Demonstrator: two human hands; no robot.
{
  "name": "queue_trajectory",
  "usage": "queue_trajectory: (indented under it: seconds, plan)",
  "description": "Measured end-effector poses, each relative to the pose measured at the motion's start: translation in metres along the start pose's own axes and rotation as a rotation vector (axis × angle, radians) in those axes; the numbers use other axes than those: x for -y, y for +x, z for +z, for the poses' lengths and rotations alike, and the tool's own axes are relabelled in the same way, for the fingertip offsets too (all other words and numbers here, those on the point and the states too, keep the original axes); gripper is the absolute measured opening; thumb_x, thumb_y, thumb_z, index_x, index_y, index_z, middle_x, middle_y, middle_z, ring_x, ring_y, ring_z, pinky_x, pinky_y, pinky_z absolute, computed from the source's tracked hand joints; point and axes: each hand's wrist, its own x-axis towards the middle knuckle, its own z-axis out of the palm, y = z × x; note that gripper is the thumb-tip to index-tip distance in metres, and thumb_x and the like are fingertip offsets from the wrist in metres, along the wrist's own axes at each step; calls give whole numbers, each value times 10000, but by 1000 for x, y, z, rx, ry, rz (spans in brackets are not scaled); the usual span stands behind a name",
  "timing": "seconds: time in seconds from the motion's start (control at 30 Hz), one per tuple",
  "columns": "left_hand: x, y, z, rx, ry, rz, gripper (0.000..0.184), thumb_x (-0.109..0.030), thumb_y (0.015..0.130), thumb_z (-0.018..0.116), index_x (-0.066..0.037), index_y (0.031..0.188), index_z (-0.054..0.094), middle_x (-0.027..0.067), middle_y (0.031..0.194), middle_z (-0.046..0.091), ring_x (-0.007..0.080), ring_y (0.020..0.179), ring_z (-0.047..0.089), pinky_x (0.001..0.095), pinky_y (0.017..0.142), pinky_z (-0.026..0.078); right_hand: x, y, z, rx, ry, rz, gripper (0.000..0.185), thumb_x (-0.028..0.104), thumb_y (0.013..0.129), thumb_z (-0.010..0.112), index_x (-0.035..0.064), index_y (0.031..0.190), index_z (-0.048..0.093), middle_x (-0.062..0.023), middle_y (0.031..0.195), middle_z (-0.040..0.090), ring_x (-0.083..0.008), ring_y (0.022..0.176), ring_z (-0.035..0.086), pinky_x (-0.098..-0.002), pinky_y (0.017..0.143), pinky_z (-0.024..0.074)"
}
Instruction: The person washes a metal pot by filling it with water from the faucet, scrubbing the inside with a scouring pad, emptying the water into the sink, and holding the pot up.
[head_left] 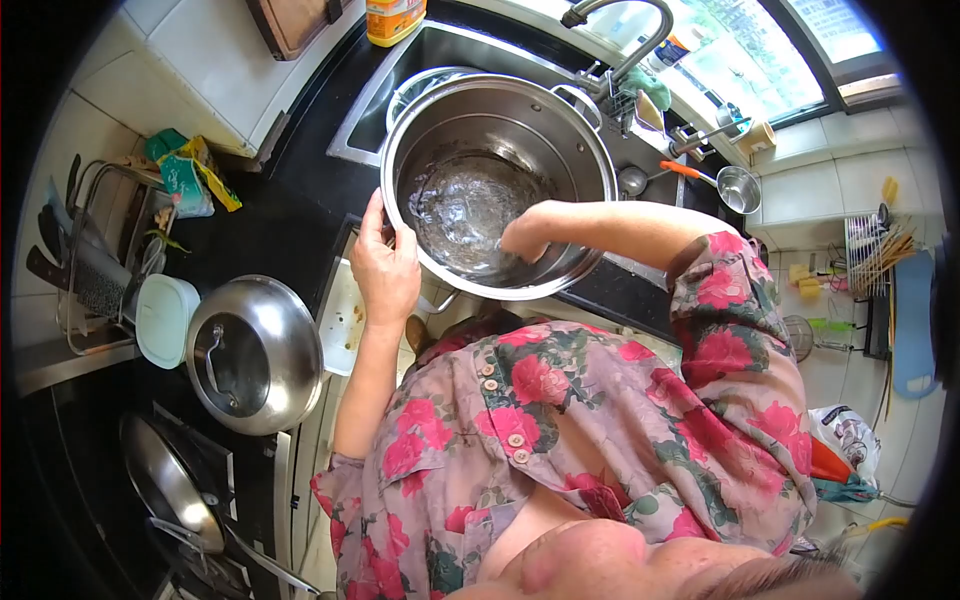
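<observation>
L grip (388, 272) pinches pot (450, 128) edge; R grip (528, 232) inside, can't tell state, w/ room beyond.

One head-worn camera faces forward and steeply down; it looks from near above the steel pot (470, 120).

Window (770, 75) at upper right: bright daylight entering, glare on the panes. White tiled wall (845, 190) at right of frame, joints visible. Pale wall (205, 65) at upper left. Bench (270, 225): black, glossy, left of centre.
</observation>
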Motion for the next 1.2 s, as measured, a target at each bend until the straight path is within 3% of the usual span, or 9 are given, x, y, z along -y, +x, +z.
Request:
queue_trajectory:
  seconds: [0.07, 0.13, 0.2, 0.3, 0.6, 0.7, 0.83, 1.03, 1.2]
  plan:
    - [1, 2, -1, 12, 5, 0, 424, -29, 835, 545, 23, 1256, 538, 152, 833, 662, 177, 699, 638, 316, 661, 496, 28, 21, -8, -10, 34, -266, 250, 81, 777, 537, -93, 929, 630, -196, 818, 652, -296, 778, 631, -417, 689, 512]
    - [4, 2, -1, 28, 13, -1, 427, -28, 835, 544, 25, 1259, 534, 161, 851, 664, 177, 717, 644, 315, 669, 498, 51, 41, -28, -429, 297, -360, 236, 57, 700, 544, -86, 868, 627, -200, 789, 651, -300, 751, 632, -437, 680, 500]
    - [8, 4, 0, 9, -81, 30, 424, -38, 846, 549, 27, 1265, 528, 181, 899, 667, 201, 760, 657, 315, 691, 501, 57, 39, -56, -591, 765, -288, 253, 81, 799, 526, -64, 995, 597, -228, 857, 665, -331, 804, 646, -444, 720, 488]
    - [7, 1, -3, 0, 84, 69, 416, -52, 861, 551, 25, 1269, 523, 197, 937, 667, 232, 788, 663, 330, 713, 504, 83, 12, -55, -1058, 715, -275, 258, 113, 846, 510, -51, 1032, 582, -249, 877, 657, -363, 821, 649, -443, 733, 486]
    - [4, 2, -1, -29, 144, 45, 340, -95, 916, 514, 39, 1226, 547, 197, 959, 652, 316, 839, 642, 376, 745, 490, 94, -113, -32, -634, 428, -242, 170, 115, 822, 552, -46, 793, 595, -224, 734, 614, -362, 681, 613, -420, 619, 466]
    - [7, 6, -3, -74, 215, 201, 327, -113, 937, 497, 20, 1229, 560, 185, 1005, 627, 302, 853, 623, 376, 773, 482, 107, -92, -51, -836, 770, -343, 151, 102, 782, 598, -48, 771, 616, -214, 696, 606, -362, 620, 594, -402, 603, 476]
    - [-2, 7, -10, -3, 299, 117, 360, -106, 911, 546, 6, 1252, 557, 147, 881, 595, 278, 759, 609, 361, 726, 489, 110, -37, -95, -1485, 750, -122, 144, 94, 736, 635, -43, 780, 647, -249, 718, 612, -402, 714, 632, -420, 642, 503]
    - [-15, 7, -12, 94, 377, 66, 424, -60, 849, 597, 29, 1260, 539, 152, 836, 578, 259, 714, 600, 359, 676, 486, 48, -15, -131, -1853, 682, 209, 143, 93, 774, 668, -45, 808, 662, -195, 723, 666, -257, 671, 692, -351, 582, 532]
    - [-11, 4, -13, 72, 270, 71, 437, -34, 832, 580, 66, 1253, 525, 163, 832, 588, 265, 729, 604, 357, 682, 484, -24, -26, -123, -1928, 1337, 382, 155, 109, 823, 671, -39, 792, 635, -128, 699, 667, -195, 637, 694, -336, 584, 566]
